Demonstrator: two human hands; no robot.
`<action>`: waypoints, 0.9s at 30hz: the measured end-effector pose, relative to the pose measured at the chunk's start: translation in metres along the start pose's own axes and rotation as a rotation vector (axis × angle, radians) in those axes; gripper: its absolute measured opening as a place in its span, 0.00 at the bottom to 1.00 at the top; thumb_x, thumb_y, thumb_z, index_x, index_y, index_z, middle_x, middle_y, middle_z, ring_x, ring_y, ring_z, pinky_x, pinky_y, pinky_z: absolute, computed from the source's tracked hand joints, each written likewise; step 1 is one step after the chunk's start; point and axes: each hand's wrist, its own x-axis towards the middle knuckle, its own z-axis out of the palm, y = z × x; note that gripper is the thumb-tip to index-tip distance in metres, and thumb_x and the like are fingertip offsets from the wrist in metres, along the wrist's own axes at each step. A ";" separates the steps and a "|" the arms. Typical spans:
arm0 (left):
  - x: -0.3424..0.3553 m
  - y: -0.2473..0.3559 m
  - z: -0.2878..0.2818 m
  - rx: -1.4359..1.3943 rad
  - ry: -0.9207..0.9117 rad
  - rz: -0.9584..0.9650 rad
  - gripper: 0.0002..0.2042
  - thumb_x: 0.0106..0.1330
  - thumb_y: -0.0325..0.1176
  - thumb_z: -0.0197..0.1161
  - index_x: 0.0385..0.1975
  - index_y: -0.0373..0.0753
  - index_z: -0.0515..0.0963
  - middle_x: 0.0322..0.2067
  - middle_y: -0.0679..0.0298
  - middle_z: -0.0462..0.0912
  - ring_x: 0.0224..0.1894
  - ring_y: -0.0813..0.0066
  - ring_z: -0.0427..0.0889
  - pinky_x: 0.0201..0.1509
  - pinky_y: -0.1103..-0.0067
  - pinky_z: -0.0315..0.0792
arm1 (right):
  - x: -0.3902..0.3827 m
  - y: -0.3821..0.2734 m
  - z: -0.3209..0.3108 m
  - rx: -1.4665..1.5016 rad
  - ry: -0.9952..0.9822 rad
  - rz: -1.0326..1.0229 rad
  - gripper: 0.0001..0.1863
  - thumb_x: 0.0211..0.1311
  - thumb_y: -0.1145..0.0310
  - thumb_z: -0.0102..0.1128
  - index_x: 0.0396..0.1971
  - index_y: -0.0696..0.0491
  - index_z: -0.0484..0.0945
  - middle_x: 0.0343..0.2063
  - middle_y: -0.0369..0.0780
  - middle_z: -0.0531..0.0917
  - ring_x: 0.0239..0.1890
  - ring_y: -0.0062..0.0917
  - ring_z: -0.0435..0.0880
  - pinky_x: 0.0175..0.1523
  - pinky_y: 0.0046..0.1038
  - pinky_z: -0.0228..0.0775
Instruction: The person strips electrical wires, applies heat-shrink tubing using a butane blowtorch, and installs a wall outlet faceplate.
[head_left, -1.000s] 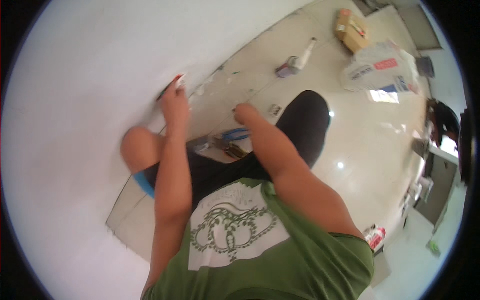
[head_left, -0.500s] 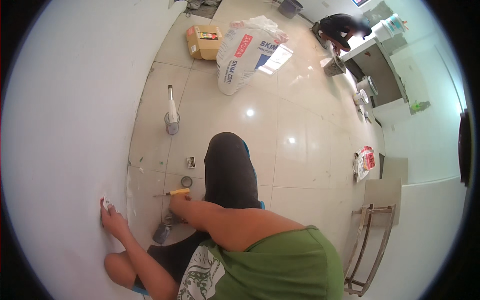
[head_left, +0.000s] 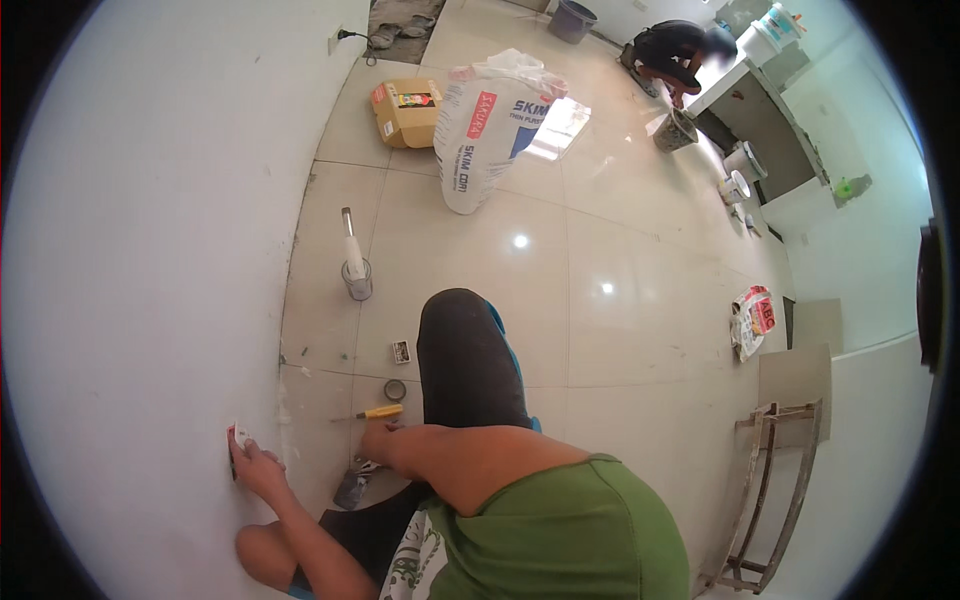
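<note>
White-and-red fitting (head_left: 241,436) was pinched low at the white wall (head_left: 150,300)

The left hand (head_left: 258,470) had the small fitting between thumb and fingers, up at the wall's surface beyond the bent left knee (head_left: 262,553); the piece was too small to tell its exact kind. The right hand (head_left: 376,440) was down low over the tiled floor (head_left: 640,330), its fingers mostly hidden, so I could not tell whether they were spread or pinching something. Just beside it lay a yellow-handled screwdriver (head_left: 381,412), shank toward the wall, with a roll of dark tape (head_left: 395,390) near its handle and a small box (head_left: 401,352) a little farther off. A dark grey item (head_left: 352,488) lay on the near side of that hand. Farther along the wall stood a can (head_left: 359,290) with a white tool (head_left: 355,260) upright in it. Beyond were a cardboard box (head_left: 410,130) and a large white sack (head_left: 485,150). Across the room a co-worker (head_left: 668,50) crouched near a bucket (head_left: 675,132); a wooden frame (head_left: 789,414) stood near the opposite wall.
</note>
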 end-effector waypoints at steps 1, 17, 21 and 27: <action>-0.011 0.012 0.002 0.049 0.014 0.013 0.24 0.73 0.29 0.47 0.69 0.48 0.66 0.21 0.60 0.77 0.13 0.77 0.67 0.11 0.77 0.59 | 0.000 0.000 0.002 -0.007 0.009 0.008 0.16 0.55 0.67 0.67 0.45 0.48 0.87 0.45 0.41 0.87 0.46 0.42 0.86 0.42 0.55 0.81; 0.013 -0.052 -0.005 -0.397 0.040 0.067 0.22 0.69 0.25 0.48 0.62 0.45 0.73 0.50 0.53 0.80 0.41 0.67 0.79 0.32 0.74 0.76 | -0.004 0.042 0.043 1.193 0.288 -0.969 0.26 0.38 0.63 0.79 0.43 0.49 0.85 0.42 0.42 0.84 0.49 0.43 0.81 0.57 0.44 0.71; 0.018 -0.019 0.024 -0.135 0.041 0.152 0.21 0.68 0.24 0.54 0.62 0.44 0.75 0.26 0.59 0.79 0.23 0.71 0.76 0.32 0.72 0.74 | -0.087 0.039 -0.103 0.330 0.070 -0.278 0.25 0.44 0.49 0.69 0.36 0.55 0.88 0.38 0.50 0.87 0.40 0.43 0.86 0.48 0.41 0.77; -0.014 0.020 0.000 -0.137 0.085 -0.029 0.17 0.76 0.32 0.52 0.62 0.42 0.74 0.18 0.63 0.75 0.15 0.77 0.73 0.19 0.74 0.68 | -0.105 0.042 -0.139 0.987 0.057 -0.489 0.15 0.51 0.61 0.64 0.30 0.59 0.78 0.46 0.48 0.81 0.46 0.38 0.85 0.50 0.33 0.77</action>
